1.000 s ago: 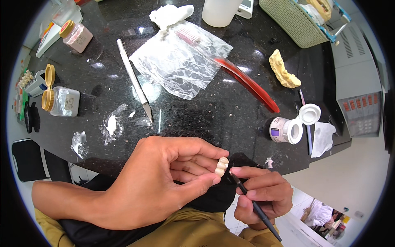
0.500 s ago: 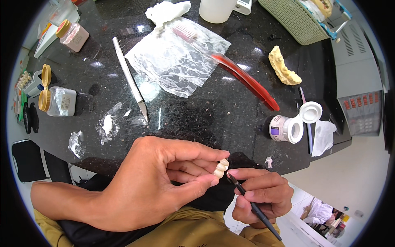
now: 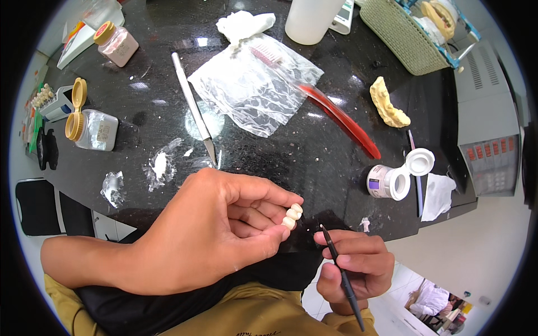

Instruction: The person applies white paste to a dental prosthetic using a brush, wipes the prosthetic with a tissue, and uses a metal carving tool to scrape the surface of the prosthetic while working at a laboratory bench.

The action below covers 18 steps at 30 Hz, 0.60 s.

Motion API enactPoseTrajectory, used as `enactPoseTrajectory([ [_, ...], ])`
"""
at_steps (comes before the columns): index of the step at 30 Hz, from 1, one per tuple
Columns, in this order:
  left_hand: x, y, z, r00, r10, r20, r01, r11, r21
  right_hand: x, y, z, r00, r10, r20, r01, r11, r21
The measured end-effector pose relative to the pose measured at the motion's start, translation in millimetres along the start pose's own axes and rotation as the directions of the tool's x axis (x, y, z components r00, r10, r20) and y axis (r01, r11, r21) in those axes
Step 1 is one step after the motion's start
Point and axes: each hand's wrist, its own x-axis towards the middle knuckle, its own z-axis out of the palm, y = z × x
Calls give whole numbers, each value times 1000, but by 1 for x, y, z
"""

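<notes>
My left hand (image 3: 202, 235) pinches a small cream piece of joined teeth (image 3: 292, 216) between thumb and fingertips near the table's front edge. To its right my right hand (image 3: 358, 263) holds a thin black brush-like tool (image 3: 343, 278) like a pen, its fine tip a short gap from the teeth. Beyond them lie a metal-handled knife (image 3: 190, 101), powder smears (image 3: 161, 164), a crumpled clear plastic sheet (image 3: 235, 95), a red-handled toothbrush (image 3: 342, 122), a yellow dental cast (image 3: 388, 102) and an open white jar (image 3: 386, 182).
On the dark table (image 3: 263, 157), two yellow-lidded jars (image 3: 117, 46) (image 3: 98, 130) stand left, a white jug (image 3: 311, 19) at the back and a woven basket (image 3: 400, 42) with dental models back right. A tissue (image 3: 438, 196) lies right. A chair (image 3: 36, 204) is lower left.
Both my hands have shifted: the left one moved up and left with the teeth, and the black tool's tip moved slightly right, widening the gap. The view has shifted a little.
</notes>
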Motion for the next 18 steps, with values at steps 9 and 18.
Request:
enactPoseTrajectory([
  [9,3,-4,-4,999,-32,24,35,991,-128,10,3,17,992,-108,61,116,981,-155],
  [18,3,-7,-5,999,-35,33,40,986,-161,11,3,17,988,-107,113,129,970,-207],
])
